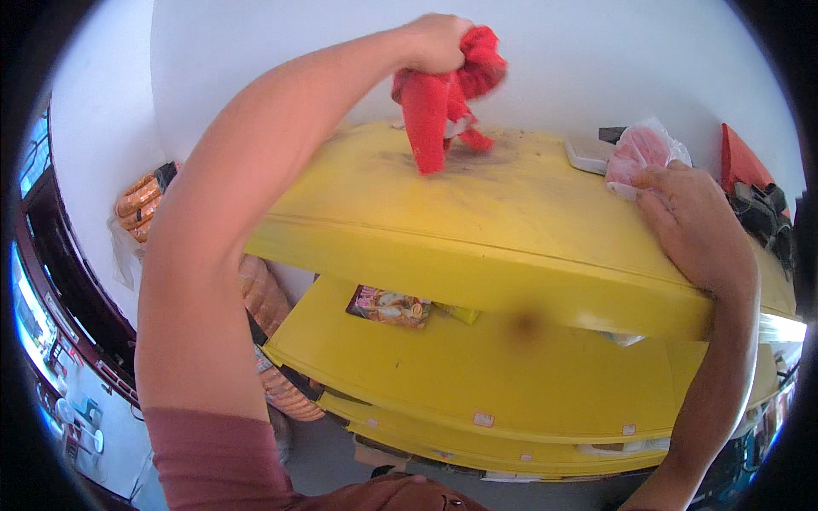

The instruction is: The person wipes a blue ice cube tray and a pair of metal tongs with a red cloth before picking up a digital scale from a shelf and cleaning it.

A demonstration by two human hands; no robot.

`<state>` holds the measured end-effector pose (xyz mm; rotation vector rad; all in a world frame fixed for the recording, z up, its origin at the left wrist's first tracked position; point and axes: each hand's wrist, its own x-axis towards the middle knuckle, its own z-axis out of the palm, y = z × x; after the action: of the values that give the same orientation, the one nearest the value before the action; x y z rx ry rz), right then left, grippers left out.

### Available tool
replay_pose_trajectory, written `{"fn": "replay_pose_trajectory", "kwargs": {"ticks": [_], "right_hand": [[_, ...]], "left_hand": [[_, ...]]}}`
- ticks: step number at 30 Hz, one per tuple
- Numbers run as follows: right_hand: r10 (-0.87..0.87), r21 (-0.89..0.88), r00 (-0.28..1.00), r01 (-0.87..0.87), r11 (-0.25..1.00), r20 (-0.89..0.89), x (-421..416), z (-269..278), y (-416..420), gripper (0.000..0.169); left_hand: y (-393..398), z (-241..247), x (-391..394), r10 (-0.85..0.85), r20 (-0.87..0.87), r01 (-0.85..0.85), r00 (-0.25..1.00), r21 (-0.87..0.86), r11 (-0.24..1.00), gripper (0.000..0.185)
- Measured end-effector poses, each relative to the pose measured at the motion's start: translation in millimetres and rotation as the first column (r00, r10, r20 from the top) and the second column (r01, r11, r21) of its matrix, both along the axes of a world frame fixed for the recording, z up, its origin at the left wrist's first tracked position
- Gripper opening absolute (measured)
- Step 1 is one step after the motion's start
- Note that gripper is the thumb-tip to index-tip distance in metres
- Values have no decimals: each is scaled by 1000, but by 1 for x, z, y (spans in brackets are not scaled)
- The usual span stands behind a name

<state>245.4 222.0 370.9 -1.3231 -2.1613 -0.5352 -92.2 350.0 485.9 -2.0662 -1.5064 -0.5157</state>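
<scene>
My left hand point(438, 45) is raised near the wall, closed around a bunched red cloth point(425, 121) whose lower folds hang down to the top of a yellow metal shelf unit point(498, 204). Dark dust or stains mark the shelf top beside the cloth. At the right, my right hand point(693, 217) has its fingers and thumb on a clear plastic bag point(639, 153) with something pinkish red inside. A white flat object point(586, 155) lies just left of that bag.
A red-orange item point(744, 156) and dark items point(760, 211) lie at the shelf's right end. A printed packet point(390, 308) rests on the shelf below. Orange packaged goods point(139, 204) stand at the left by the wall.
</scene>
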Motion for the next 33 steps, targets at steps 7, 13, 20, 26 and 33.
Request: {"fn": "replay_pose_trajectory", "kwargs": {"ticks": [7, 13, 20, 26, 33], "right_hand": [[17, 79, 1000, -17, 997, 5, 7, -10, 13, 32], [72, 66, 997, -73, 995, 24, 8, -11, 17, 31], [45, 33, 999, -46, 998, 15, 10, -13, 20, 30], [97, 24, 994, -98, 995, 54, 17, -12, 25, 30], [150, 79, 988, -152, 985, 28, 14, -7, 28, 29]], "left_hand": [[27, -8, -68, 424, -256, -383, 868, 197, 902, 30], [85, -52, -126, 498, -371, -590, 784, -193, 784, 42], [116, -80, -123, 372, -88, -382, 924, -269, 884, 37], [103, -80, -37, 98, 185, -10, 978, -427, 904, 37], [49, -74, 38, -176, 410, 381, 895, -497, 780, 38]]}}
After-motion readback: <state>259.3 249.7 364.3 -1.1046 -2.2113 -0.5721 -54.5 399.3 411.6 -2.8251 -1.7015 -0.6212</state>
